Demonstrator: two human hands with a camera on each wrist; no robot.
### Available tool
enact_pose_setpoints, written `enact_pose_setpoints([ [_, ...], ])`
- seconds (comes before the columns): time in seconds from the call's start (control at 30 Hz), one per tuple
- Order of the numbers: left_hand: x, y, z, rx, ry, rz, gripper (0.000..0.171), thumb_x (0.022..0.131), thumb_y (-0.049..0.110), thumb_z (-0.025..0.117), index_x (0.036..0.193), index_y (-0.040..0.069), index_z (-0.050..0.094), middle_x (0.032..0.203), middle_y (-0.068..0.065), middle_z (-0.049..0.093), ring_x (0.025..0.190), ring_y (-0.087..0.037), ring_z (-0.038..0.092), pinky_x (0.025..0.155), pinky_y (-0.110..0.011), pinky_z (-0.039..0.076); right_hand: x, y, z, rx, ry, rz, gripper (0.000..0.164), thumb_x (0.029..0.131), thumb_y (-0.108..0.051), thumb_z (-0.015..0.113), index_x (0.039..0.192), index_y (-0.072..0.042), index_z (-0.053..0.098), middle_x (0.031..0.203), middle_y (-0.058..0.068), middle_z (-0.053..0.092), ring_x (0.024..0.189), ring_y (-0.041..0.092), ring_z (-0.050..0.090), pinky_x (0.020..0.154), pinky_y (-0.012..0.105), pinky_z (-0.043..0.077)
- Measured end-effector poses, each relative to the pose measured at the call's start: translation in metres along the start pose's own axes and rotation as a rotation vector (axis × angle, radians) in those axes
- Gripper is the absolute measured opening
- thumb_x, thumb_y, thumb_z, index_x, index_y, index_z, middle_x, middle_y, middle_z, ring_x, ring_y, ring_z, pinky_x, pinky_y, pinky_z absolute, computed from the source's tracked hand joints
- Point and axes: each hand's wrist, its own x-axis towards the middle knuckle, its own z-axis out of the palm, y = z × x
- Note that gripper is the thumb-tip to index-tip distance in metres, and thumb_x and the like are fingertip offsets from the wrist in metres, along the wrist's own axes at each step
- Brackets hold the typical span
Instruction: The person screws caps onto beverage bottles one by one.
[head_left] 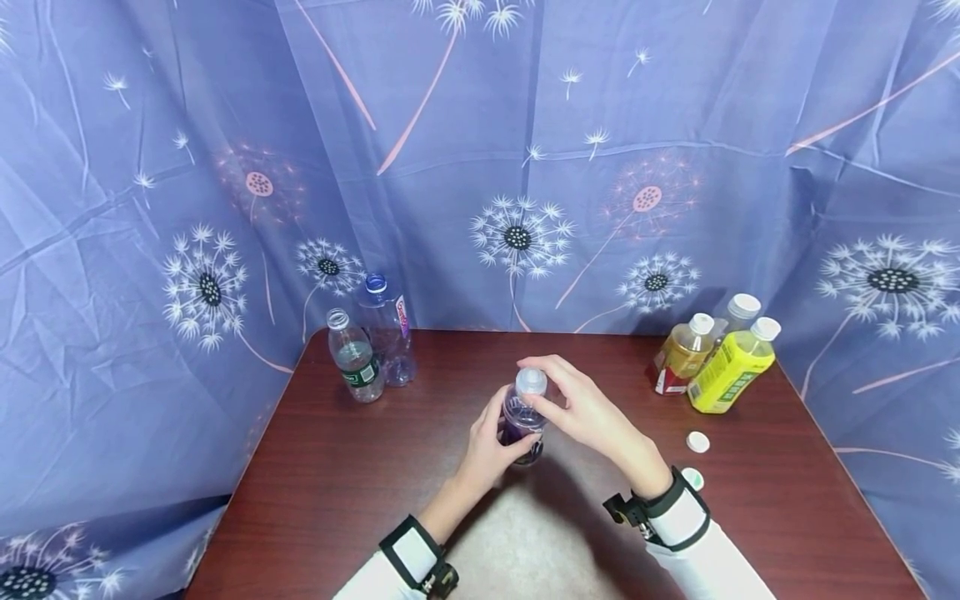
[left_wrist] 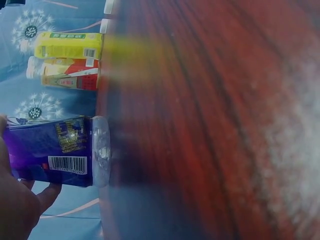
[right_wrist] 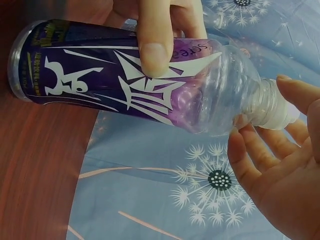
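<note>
A clear plastic bottle with a purple label [right_wrist: 100, 75] is upright near the middle of the table, its base at or just above the surface. My left hand [head_left: 487, 442] grips its body, thumb on the near side, fingers round the far side. On its neck sits a whitish translucent cap [head_left: 531, 382]. My right hand [head_left: 588, 408] holds this cap between thumb and fingers; in the right wrist view the other fingers curl beneath the neck. In the left wrist view, the purple label [left_wrist: 50, 150] shows a barcode.
Two uncapped bottles, one with a green label [head_left: 358, 367] and one bluish [head_left: 390, 333], stand at back left. At back right are a yellow bottle [head_left: 731, 371], an amber bottle [head_left: 682, 354] and another white-capped bottle [head_left: 742, 308]. Two loose caps [head_left: 697, 442] lie right. Cloth surrounds the table.
</note>
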Motion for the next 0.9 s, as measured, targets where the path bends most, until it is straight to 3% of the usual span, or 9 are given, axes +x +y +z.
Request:
enact_pose_setpoints([
  [0.23, -0.001, 0.001, 0.000, -0.011, 0.005, -0.003, 0.081, 0.084, 0.016, 0.089, 0.152, 0.012, 0.046, 0.135, -0.016, 0.063, 0.114, -0.027, 0.067, 0.090, -0.040, 0.063, -0.009, -0.001, 0.003, 0.007, 0.026, 0.039, 0.061, 0.094, -0.016, 0.079, 0.147, -0.005, 0.051, 0.133, 0.010, 0.059, 0.113, 0.022, 0.060, 0.093, 0.044, 0.057],
  [0.5, -0.001, 0.001, 0.001, 0.002, 0.003, -0.013, 0.080, 0.085, 0.019, 0.088, 0.152, 0.015, 0.046, 0.135, -0.015, 0.063, 0.115, -0.026, 0.066, 0.091, -0.039, 0.062, -0.022, 0.002, 0.012, -0.007, 0.070, 0.100, 0.068, 0.091, -0.016, 0.082, 0.148, -0.005, 0.047, 0.127, 0.009, 0.058, 0.110, 0.020, 0.059, 0.088, 0.038, 0.058],
  [0.67, -0.001, -0.001, 0.002, 0.009, 0.008, 0.018, 0.080, 0.084, 0.016, 0.088, 0.152, 0.013, 0.045, 0.134, -0.016, 0.063, 0.114, -0.029, 0.067, 0.089, -0.039, 0.063, -0.028, 0.005, 0.022, -0.014, 0.094, 0.146, 0.069, 0.088, -0.016, 0.084, 0.145, -0.002, 0.048, 0.124, 0.013, 0.058, 0.108, 0.023, 0.059, 0.087, 0.039, 0.058],
  [0.9, 0.000, -0.001, 0.001, 0.015, 0.007, 0.041, 0.083, 0.080, 0.008, 0.087, 0.152, 0.008, 0.044, 0.137, -0.019, 0.062, 0.113, -0.033, 0.068, 0.088, -0.040, 0.063, -0.032, 0.005, 0.033, -0.119, 0.111, 0.143, 0.070, 0.085, -0.025, 0.088, 0.140, -0.001, 0.051, 0.126, 0.016, 0.058, 0.109, 0.026, 0.058, 0.090, 0.042, 0.057],
])
